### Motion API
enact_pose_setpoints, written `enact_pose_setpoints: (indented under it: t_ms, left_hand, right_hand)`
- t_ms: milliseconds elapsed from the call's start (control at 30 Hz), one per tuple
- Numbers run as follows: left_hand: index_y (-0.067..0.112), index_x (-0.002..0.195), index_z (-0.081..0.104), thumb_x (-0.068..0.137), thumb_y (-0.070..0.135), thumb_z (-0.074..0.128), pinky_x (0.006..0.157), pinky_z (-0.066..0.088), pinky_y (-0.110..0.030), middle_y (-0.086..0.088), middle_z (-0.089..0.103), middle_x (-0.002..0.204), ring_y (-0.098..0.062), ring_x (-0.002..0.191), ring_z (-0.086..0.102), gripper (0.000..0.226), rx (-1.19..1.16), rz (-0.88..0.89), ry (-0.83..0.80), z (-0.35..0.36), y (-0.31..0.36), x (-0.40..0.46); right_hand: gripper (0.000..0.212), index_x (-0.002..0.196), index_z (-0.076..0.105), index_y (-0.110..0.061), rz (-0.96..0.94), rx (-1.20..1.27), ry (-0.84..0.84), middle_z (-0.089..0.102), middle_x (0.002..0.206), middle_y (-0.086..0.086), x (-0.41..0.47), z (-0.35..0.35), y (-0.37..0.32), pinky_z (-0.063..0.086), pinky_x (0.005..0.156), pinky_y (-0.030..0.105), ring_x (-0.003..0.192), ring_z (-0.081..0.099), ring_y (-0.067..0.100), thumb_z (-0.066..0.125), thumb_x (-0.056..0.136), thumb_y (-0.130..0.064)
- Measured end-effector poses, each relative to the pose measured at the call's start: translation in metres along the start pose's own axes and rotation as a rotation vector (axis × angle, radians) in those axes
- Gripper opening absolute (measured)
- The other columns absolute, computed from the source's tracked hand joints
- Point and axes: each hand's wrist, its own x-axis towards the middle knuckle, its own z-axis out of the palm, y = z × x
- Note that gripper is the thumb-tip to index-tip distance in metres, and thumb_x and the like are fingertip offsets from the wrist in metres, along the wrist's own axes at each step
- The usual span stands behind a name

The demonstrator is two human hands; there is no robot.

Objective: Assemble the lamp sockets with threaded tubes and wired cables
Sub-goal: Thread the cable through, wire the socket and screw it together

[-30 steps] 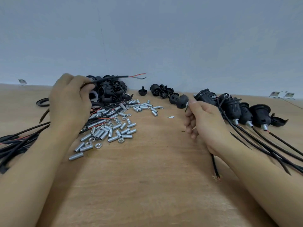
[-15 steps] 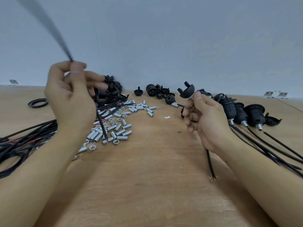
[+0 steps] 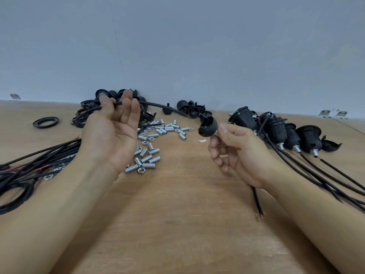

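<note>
My right hand pinches a black dome-shaped socket cap by the silver threaded tube at its base, a little above the wooden table. A black cable runs from the cap leftward to my left hand. That hand is raised palm toward me, fingers nearly straight, and the cable is pinched between thumb and fingertips. Another stretch of black cable hangs below my right wrist and ends in bare red-tipped wires on the table.
Loose threaded tubes and nuts lie mid-table. Black socket parts are heaped behind my left hand, with more at the wall. A black ring and a cable bundle lie left. Several assembled sockets with cables lie right.
My left hand pulled a cable off the pile, swung it high, then lowered it and turned palm up. My right hand lifted the socket cap off the table.
</note>
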Motion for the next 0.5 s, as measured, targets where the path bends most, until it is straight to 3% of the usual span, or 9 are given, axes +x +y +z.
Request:
enact_pose_setpoints:
  t_ms: [67,267,500]
  left_hand:
    - [0.008,0.083,0.052,0.104,0.017,0.045,0.058,0.057,-0.023,-0.009,0.071,0.072,-0.009,0.054,0.065,0.023,-0.029,-0.021,0.003,0.0,0.0,-0.001]
    - [0.012,0.085,0.048,0.106,0.024,0.042,0.061,0.056,-0.02,-0.004,0.068,0.068,-0.007,0.051,0.06,0.026,0.18,-0.011,-0.096,0.001,-0.012,-0.008]
    - [0.01,0.084,0.048,0.106,0.022,0.043,0.061,0.056,-0.02,-0.006,0.068,0.068,-0.008,0.052,0.062,0.026,0.125,-0.028,-0.091,0.002,-0.011,-0.01]
  right_hand:
    - [0.035,0.063,0.061,-0.018,0.007,-0.008,-0.032,0.057,0.061,0.006,0.0,0.0,0.002,0.037,0.041,0.023,0.049,0.048,0.016,0.052,0.089,-0.038]
    - [0.039,0.062,0.062,-0.02,0.0,0.021,-0.083,0.057,0.06,0.006,-0.001,0.002,0.002,0.039,0.041,0.022,0.049,0.049,0.015,0.05,0.095,-0.036]
    - [0.036,0.061,0.061,-0.018,0.007,0.023,-0.105,0.054,0.058,0.007,-0.001,0.001,0.001,0.039,0.042,0.023,0.05,0.048,0.016,0.048,0.091,-0.034]
